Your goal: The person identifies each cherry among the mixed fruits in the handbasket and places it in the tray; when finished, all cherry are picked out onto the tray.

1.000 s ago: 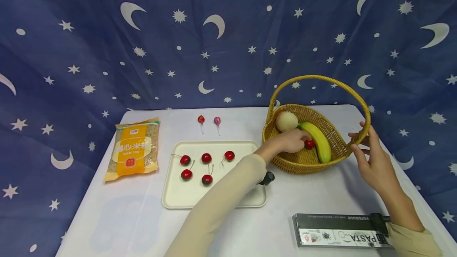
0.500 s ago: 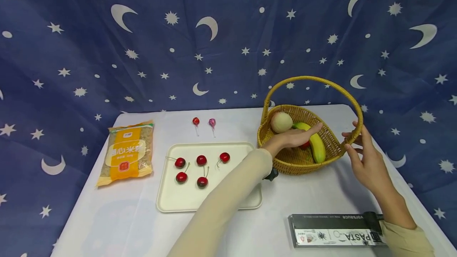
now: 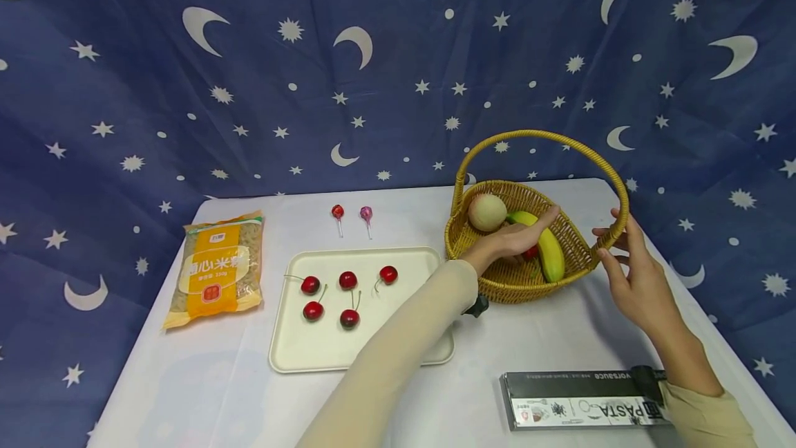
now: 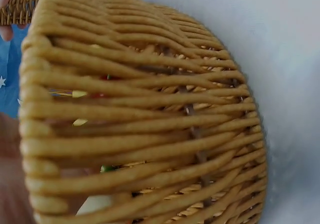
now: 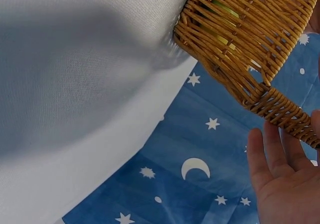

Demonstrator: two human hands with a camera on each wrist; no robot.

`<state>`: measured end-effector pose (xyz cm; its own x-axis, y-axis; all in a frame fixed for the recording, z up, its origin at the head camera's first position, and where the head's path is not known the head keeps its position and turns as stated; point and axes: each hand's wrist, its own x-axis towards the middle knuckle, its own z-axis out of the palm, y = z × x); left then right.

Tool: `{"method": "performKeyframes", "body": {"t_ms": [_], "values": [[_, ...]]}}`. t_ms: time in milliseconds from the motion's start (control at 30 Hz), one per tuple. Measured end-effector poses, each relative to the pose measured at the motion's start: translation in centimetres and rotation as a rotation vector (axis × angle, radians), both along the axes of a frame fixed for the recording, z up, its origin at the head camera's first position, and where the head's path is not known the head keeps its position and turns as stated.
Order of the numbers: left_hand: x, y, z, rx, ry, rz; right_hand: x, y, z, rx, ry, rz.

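Observation:
A yellow wicker basket (image 3: 516, 293) with a tall arched handle stands at the right back of the table. It holds a pale round peach-like fruit (image 3: 487, 212), a banana (image 3: 552, 257) and a red cherry (image 3: 531, 252), partly covered. My left hand (image 3: 513, 237) reaches over the rim into the basket, fingers extended toward the banana; some fingers are hidden below. In the left wrist view the woven basket wall (image 4: 145, 104) fills most of the picture. My right hand (image 3: 637, 282) holds the foot of the basket handle (image 5: 285, 115) between thumb and fingers.
A cream tray (image 3: 305, 355) with several cherries (image 3: 349, 319) lies left of the basket. Two lollipops (image 3: 338, 211) lie behind it. A bag of rice (image 3: 218, 268) is at the far left. A black pasta box (image 3: 578, 399) lies in front, near my right sleeve.
My left hand has let go of the cherry in the basket and turned, its fingers now extended toward the banana. My right hand stays at the handle. The head view has shifted slightly.

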<state>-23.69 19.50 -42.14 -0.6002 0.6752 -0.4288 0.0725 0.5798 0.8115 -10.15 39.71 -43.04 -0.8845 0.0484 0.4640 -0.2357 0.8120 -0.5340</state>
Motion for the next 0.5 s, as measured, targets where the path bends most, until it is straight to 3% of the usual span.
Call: {"method": "performKeyframes", "body": {"t_ms": [333,500], "values": [[0.15,0.27,-0.17,-0.051,0.041,0.024,0.11,-0.08,0.05,-0.003,-0.004,0.000],[0.20,0.17,-0.45,-0.023,0.090,0.082,0.09,-0.11,0.09,-0.001,-0.007,-0.003]]}}
